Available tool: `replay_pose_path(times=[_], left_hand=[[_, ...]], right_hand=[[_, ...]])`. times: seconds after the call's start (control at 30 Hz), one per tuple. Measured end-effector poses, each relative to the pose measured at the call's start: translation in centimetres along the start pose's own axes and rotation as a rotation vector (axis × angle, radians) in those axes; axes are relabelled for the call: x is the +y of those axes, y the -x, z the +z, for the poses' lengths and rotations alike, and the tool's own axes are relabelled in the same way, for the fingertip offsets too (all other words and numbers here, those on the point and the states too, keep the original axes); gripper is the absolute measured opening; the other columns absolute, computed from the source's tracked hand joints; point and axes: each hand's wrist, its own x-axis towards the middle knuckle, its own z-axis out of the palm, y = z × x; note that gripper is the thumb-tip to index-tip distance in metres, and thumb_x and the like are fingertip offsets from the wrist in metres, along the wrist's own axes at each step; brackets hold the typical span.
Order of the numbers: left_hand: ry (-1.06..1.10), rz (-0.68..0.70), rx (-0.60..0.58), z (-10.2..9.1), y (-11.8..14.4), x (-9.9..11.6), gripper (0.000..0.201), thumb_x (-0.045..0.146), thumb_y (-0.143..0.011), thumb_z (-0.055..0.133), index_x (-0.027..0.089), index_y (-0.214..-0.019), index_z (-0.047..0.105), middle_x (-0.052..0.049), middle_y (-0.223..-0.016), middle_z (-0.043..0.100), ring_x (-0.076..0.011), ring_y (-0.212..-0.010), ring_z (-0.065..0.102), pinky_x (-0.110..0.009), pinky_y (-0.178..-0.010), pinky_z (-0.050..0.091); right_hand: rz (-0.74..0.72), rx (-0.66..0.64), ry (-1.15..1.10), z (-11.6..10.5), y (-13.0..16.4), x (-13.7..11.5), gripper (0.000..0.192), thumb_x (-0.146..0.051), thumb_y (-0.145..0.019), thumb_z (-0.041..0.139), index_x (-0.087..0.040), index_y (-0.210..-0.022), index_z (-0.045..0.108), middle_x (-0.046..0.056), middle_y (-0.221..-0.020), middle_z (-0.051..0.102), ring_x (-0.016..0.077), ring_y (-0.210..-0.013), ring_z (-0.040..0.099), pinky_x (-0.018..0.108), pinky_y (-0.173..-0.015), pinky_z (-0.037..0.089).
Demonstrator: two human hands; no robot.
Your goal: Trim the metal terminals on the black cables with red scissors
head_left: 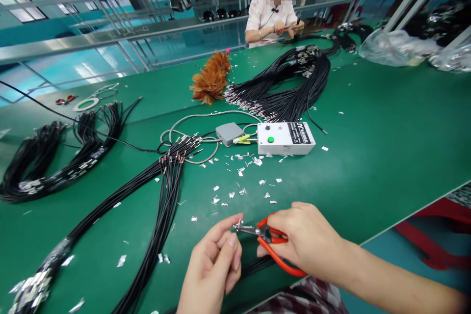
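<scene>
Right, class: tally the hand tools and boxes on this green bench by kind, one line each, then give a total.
Red-handled snips, in the right hand: 1
White box with green button: 1
Grey box: 1
Feather duster: 1
Tape roll: 1
Total: 5

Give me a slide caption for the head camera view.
Right hand grips red-handled cutters beside left hand over a green table of black wires.
</scene>
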Motion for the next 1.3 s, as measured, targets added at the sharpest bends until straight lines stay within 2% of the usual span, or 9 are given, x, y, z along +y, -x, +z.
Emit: replay_pose_path(times=[0.23,0.4,0.7,0.9,1.1,1.3], left_hand=[[-0.016,0.028,-0.036,0.1,0.0,0.0,0.041,0.039,-0.082,0.063,0.014,-0.114,0.060,0.007,-0.053,0.045,-0.0026,-0.039,0.026,-0.020,-0.039,0.014],[-0.027,0.022,-0.047,0.1,0.1,0.1,0.042,0.039,-0.082,0.062,0.013,-0.116,0.059,0.007,-0.053,0.045,-0.0027,-0.039,0.026,-0.020,-0.039,0.015],[-0.020,0.025,-0.024,0.1,0.2,0.2,0.041,0.038,-0.083,0.062,0.013,-0.115,0.060,0.006,-0.053,0.045,-0.0029,-0.039,0.028,-0.019,-0.039,0.016],[0.013,0.024,-0.016,0.2,0.2,0.4,0.038,0.036,-0.081,0.065,0.014,-0.112,0.062,0.006,-0.053,0.046,-0.0025,-0.039,0.028,-0.019,-0.039,0.016],[0.035,0.012,0.006,0.3,0.3,0.4,0.043,0.041,-0.079,0.067,0.014,-0.112,0.062,0.006,-0.053,0.046,-0.0024,-0.039,0.027,-0.021,-0.040,0.013],[0.039,0.013,-0.003,0.1,0.4,0.2,0.042,0.039,-0.080,0.065,0.013,-0.113,0.061,0.006,-0.053,0.045,-0.0031,-0.040,0.027,-0.022,-0.041,0.013]], right_hand=[[0.000,0.018,0.053,-0.4,0.0,-0.3,0.055,-0.072,-0.067,0.061,-0.018,-0.056,0.055,-0.003,-0.053,0.064,0.0107,-0.043,0.048,0.027,-0.053,0.020],[-0.019,0.037,0.086,-0.4,0.1,-0.2,0.055,-0.069,-0.079,0.050,-0.018,-0.058,0.057,-0.001,-0.055,0.066,0.0108,-0.044,0.049,0.027,-0.054,0.020],[-0.090,0.106,0.136,0.0,0.4,0.0,0.052,-0.063,-0.085,0.046,-0.018,-0.061,0.059,0.000,-0.057,0.065,0.0114,-0.046,0.050,0.029,-0.055,0.019],[-0.097,0.132,0.143,-0.1,0.4,-0.1,0.050,-0.060,-0.086,0.048,-0.018,-0.062,0.060,0.000,-0.057,0.065,0.0120,-0.047,0.051,0.029,-0.055,0.020],[-0.076,0.098,0.154,0.3,0.5,0.0,0.037,-0.050,-0.082,0.059,-0.018,-0.063,0.060,-0.001,-0.060,0.067,0.0129,-0.048,0.052,0.029,-0.055,0.020],[-0.034,0.058,0.081,0.7,0.6,0.0,0.040,-0.052,-0.080,0.063,-0.018,-0.060,0.058,-0.002,-0.058,0.068,0.0115,-0.045,0.051,0.028,-0.054,0.019]])
